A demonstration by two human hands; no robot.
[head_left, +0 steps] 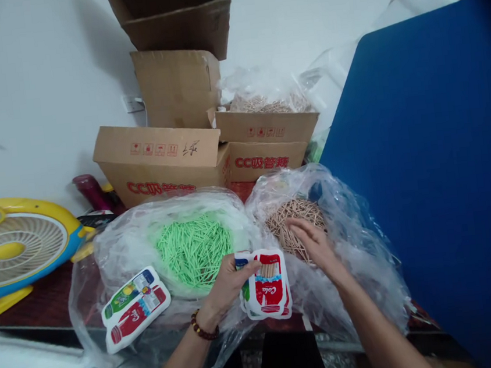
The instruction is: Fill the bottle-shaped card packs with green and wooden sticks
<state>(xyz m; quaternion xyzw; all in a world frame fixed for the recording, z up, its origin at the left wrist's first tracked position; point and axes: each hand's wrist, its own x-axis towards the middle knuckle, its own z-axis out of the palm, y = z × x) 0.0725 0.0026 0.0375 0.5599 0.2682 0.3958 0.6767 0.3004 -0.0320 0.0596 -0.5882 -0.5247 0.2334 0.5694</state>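
Observation:
My left hand [227, 282] is closed on a small stack of red-and-white cola packets [271, 298], its thumb lying across the front one. Brown sticks show through that front packet's window. My right hand [315, 244] is over a heap of thin brown sticks [294, 211] in a clear plastic bag, with its fingers stretched out and nothing visible in them. Beside my left hand, bright green sticks [195, 251] fill another opened plastic bag. More printed packets [136, 308], green and red, lie on the plastic at the left.
Cardboard boxes [159, 158] stand against the wall behind the bags, one box [266, 129] holding more bagged brown sticks. At the left is a yellow and blue fan [19, 249], with a dark red bottle [91, 191] behind it. A large blue panel [429, 176] fills the right side.

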